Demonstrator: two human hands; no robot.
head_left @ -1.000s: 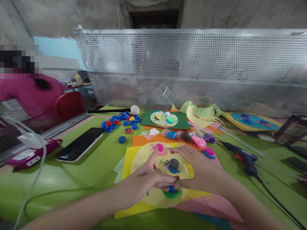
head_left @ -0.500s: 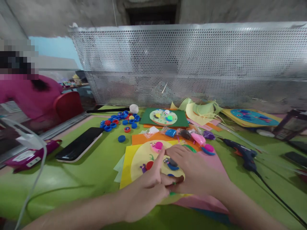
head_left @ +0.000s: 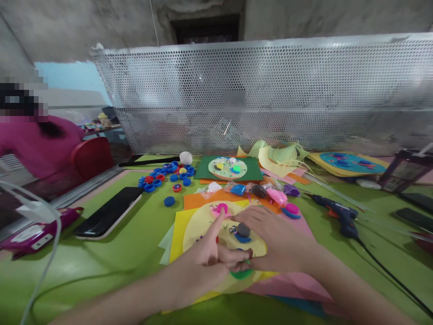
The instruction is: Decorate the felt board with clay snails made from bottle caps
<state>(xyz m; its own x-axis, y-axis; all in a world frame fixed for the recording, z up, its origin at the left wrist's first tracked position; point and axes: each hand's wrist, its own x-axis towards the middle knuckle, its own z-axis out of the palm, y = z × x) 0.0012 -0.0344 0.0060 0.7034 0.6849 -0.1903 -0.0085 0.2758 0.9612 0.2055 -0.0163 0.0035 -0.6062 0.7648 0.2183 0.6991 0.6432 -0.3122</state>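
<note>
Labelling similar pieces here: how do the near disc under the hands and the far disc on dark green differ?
The near disc lies on a yellow sheet; the far disc on a dark green sheet. The left hand and right hand partly cover the near disc; none covers the far disc. In view the near disc looks larger than the far disc, which sits farther back. Both are pale, round and carry colourful pieces.

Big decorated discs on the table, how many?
3: cream disc on the yellow sheet, pale disc on the green card, blue disc at back right. Others may be hidden.
</note>
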